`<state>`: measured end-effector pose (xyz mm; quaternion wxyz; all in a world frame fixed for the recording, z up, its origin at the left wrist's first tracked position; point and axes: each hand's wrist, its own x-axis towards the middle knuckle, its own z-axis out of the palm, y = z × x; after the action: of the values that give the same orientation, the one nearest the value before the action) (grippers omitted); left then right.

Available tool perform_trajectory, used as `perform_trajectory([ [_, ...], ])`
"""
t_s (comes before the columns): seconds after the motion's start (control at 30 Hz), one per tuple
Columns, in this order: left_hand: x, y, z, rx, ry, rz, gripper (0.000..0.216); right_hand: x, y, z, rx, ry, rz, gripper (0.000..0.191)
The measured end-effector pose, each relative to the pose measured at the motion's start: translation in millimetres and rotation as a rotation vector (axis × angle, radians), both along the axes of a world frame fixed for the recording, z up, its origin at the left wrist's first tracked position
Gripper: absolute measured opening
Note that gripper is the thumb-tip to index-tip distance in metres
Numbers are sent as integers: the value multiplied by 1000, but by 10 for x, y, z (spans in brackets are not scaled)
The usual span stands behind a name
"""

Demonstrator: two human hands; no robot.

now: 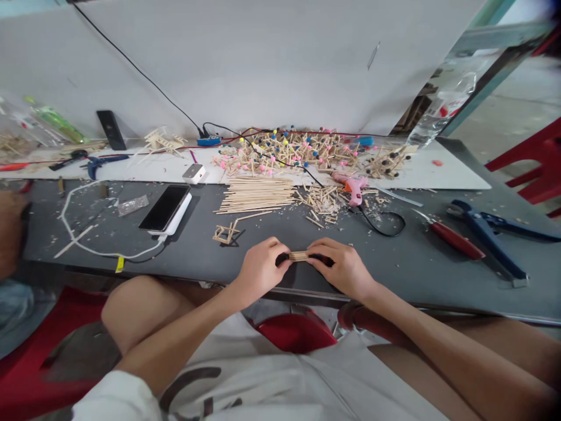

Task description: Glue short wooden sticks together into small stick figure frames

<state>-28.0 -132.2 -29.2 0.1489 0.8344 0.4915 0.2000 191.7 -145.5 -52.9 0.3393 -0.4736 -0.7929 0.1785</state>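
Between my two hands, near the table's front edge, is a small bundle of short wooden sticks (298, 256). My left hand (264, 266) pinches its left end and my right hand (335, 264) pinches the right end; the fingertips partly hide both ends. Left of my hands stands a little frame of glued sticks (226, 233). Beyond them lies a row of long thin wooden sticks (256, 195), with a heap of short cut pieces (322, 202) at its right. A pink glue gun (356, 188) rests beside that heap.
A pile of sticks with coloured balls (284, 151) lies along the wall. Blue-handled cutters (491, 240) and a red-handled tool (456, 238) lie at right. A phone on a white power bank (165, 209) and its white cable (65, 213) lie at left. Another person's arm (11, 234) shows far left.
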Motion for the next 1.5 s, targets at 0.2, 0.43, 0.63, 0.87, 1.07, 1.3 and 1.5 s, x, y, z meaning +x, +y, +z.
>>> perform_trajectory([
  [0.2, 3, -18, -48, 97, 31, -42, 9, -8, -10, -31, 66, -30, 15, 15],
  [0.43, 0, -22, -75, 121, 41, -65, 13, -9, -10, -32, 85, -40, 25, 17],
  [0.63, 5, -24, -78, 127, 38, -63, 14, -15, -13, -35, 98, -40, 22, 18],
  [0.87, 13, -28, -82, 133, 42, -60, 14, -2, -16, -48, 91, -62, 21, 17],
  [1.07, 8, -27, -92, 144, 60, -74, 17, -7, -11, -42, 91, -48, 21, 18],
  [1.3, -6, -34, -108, 161, 84, -87, 21, -9, -2, -65, 102, -31, 20, 16],
  [1.5, -2, -21, -125, 166, 84, -96, 21, -5, 5, -74, 93, -35, 19, 15],
])
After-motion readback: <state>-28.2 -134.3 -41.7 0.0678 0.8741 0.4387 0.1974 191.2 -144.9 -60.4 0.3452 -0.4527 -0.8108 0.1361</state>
